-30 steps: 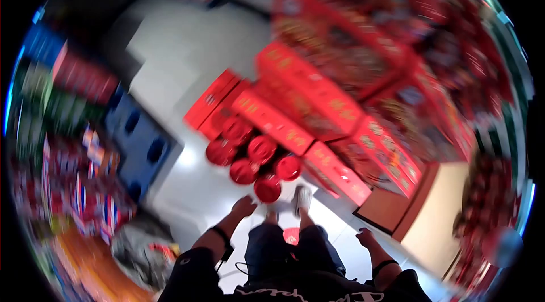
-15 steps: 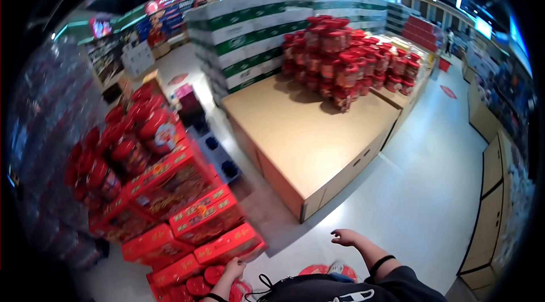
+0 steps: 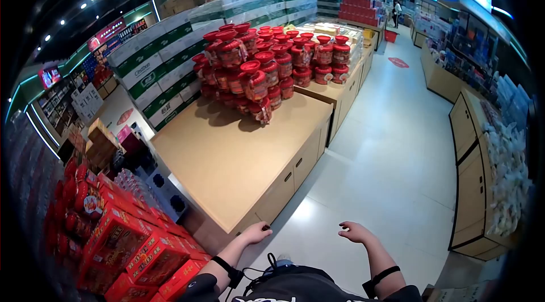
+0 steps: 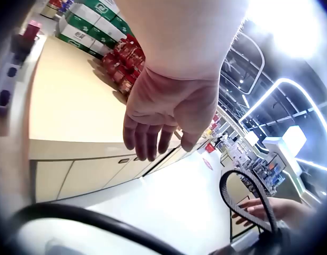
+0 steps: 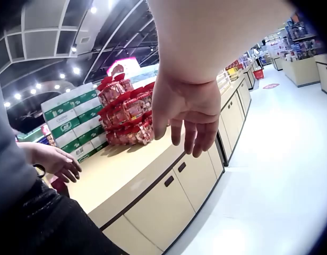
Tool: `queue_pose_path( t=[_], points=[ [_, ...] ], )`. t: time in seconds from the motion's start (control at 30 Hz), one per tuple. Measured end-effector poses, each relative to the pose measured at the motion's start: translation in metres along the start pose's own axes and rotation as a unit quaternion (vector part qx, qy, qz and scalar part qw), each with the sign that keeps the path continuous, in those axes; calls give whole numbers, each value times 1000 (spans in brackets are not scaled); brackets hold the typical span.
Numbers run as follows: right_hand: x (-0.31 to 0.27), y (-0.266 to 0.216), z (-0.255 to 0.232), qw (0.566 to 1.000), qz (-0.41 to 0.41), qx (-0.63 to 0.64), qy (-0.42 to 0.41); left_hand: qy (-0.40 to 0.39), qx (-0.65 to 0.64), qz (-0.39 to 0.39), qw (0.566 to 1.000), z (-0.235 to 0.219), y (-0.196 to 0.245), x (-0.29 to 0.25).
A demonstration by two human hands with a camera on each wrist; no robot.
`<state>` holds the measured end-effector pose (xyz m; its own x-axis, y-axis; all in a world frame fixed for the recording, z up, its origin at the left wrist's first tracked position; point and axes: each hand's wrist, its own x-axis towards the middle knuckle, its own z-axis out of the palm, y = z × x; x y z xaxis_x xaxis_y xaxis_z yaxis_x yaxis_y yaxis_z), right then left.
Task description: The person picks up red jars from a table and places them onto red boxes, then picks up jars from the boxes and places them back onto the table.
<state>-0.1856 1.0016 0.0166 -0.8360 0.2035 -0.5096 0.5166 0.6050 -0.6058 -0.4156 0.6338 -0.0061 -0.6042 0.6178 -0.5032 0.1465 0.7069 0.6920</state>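
My left hand hangs in front of the near corner of a wooden display counter, its fingers loose and nothing in them. Over the aisle floor, my right hand hangs with relaxed fingers and holds nothing. Both wrist views show bare palms: the left hand in front of the counter's edge, the right hand beside its cabinet doors. Red-lidded plastic jars stand piled on the far part of the counter top. The near part of the top is bare wood.
Red cartons with more red jars on them stand low at the left, near a blue-grey pallet. White-and-green boxes are stacked behind the counter. Pale aisle floor runs ahead, with wooden cabinets along the right.
The head view has swung up and right, from the floor and red cartons to the counter and aisle. The cartons now lie at the lower left. Both hands stay free of any object.
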Motion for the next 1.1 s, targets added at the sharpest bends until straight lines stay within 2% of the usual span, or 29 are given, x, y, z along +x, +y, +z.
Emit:
queue_pose_path(
  t=[0.07, 0.17, 0.3, 0.43, 0.57, 0.67, 0.8, 0.9, 0.93, 1.03, 1.1],
  points=[
    [26, 1, -24, 1000, -7, 11, -1, 7, 21, 24, 999, -11, 30, 35],
    [75, -1, -67, 999, -25, 15, -17, -19, -2, 49, 999, -22, 47, 116],
    [139, 24, -132, 1000, -18, -5, -13, -5, -20, 63, 998, -46, 108, 223],
    [176, 22, -228, 1000, 6, 6, 30, -33, -13, 115, 993, -74, 208, 324],
    [236, 26, -320, 988, -10, 106, 115, -66, 20, 169, 983, -96, 302, 418],
    [287, 35, -379, 982, -47, 111, 148, -84, 31, 193, 977, -99, 359, 482],
    [364, 70, -458, 980, -111, 85, 142, -56, 32, 181, 981, -97, 418, 582],
    [423, 98, -533, 979, -134, 27, 151, -9, 39, 170, 985, -116, 472, 641],
    [442, 102, -559, 983, -112, 34, 143, 5, 41, 179, 983, -122, 490, 658],
    [482, 91, -647, 979, -145, 27, 140, 77, 75, 225, 969, -157, 555, 704],
    [517, 83, -699, 976, -164, -12, 142, 132, 84, 247, 956, -178, 577, 742]
  ],
)
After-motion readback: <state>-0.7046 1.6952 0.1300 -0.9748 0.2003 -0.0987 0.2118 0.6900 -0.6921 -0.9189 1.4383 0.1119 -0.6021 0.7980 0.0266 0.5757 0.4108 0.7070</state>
